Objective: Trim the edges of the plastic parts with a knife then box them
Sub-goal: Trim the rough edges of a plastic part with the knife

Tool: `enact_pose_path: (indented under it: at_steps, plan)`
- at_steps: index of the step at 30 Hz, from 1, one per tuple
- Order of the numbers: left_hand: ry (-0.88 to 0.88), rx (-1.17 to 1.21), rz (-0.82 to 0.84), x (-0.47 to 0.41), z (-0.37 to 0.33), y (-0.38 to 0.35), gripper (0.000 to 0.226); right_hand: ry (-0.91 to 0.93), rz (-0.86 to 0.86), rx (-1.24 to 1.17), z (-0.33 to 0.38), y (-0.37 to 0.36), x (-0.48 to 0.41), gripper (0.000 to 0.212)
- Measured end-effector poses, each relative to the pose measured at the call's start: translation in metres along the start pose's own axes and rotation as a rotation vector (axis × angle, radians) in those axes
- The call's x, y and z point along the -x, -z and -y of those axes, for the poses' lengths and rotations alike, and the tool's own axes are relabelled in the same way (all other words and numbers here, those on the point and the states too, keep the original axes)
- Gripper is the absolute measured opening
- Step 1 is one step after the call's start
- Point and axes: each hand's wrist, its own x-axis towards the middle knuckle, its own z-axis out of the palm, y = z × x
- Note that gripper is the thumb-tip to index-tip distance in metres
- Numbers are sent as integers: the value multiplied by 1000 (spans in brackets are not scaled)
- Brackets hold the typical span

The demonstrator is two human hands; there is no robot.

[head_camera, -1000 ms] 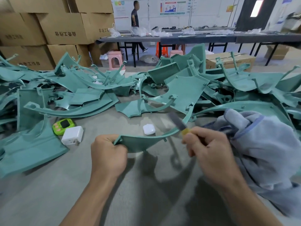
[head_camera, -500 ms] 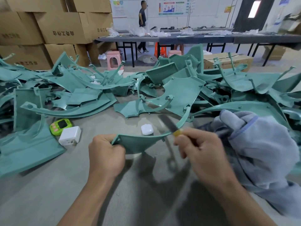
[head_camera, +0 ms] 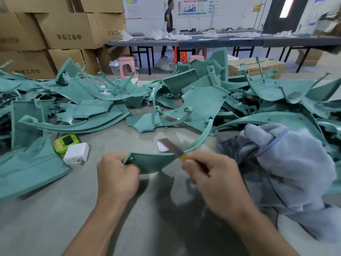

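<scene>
A worker trims a curved green plastic part (head_camera: 153, 161) over a grey table (head_camera: 55, 218). The left hand (head_camera: 117, 174) is clenched around the part's wide near end, holding it just above the tabletop, while the part's thin arm sweeps up and away toward the heap (head_camera: 203, 100) of matching green parts behind it. The right hand (head_camera: 212, 180) grips a knife (head_camera: 173, 147) by its yellow handle, and the flat steel blade lies against the part's upper edge, angled up and to the left; the blade is blurred.

Just behind the part, partly hidden by the blade, a small white case (head_camera: 162, 147) lies on the table. Left of the part sit a white charger (head_camera: 76, 153) and, touching its far corner, a lime-green gadget (head_camera: 64, 141) with a dark screen. Right of the part, beside the right hand, a pale blue-grey cloth (head_camera: 291, 167) is bunched over the edge of the heap.

The heap spreads across the full width of the table behind the part, its pieces overlapping at all angles. Beyond the heap, stacked cardboard boxes (head_camera: 70, 30) rise at the left, a pink stool (head_camera: 127, 66) stands on the floor, and a long dark bench (head_camera: 221, 42) carries clear bags. A person (head_camera: 168, 24) in dark clothes stands behind that bench, before wall posters.
</scene>
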Motion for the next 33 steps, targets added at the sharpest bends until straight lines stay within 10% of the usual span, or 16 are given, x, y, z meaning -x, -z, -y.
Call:
enact_pose_path:
  at_steps: [7,15,22,29,33]
  plan:
    - [-14,15,4,0,-1,0,24,-578,-341,319,-42,26,-16,35]
    - [8,9,4,-1,-2,0,23,-12,-56,-9,-8,7,-3,29]
    - [-54,21,6,1,-1,1,15,-516,-414,274,-51,28,-20,35]
    - [-9,58,42,-7,10,0,13,87,-9,-17,-24,10,-5,30]
    - [29,95,75,-10,9,0,16,-193,-229,147,-45,13,-19,32]
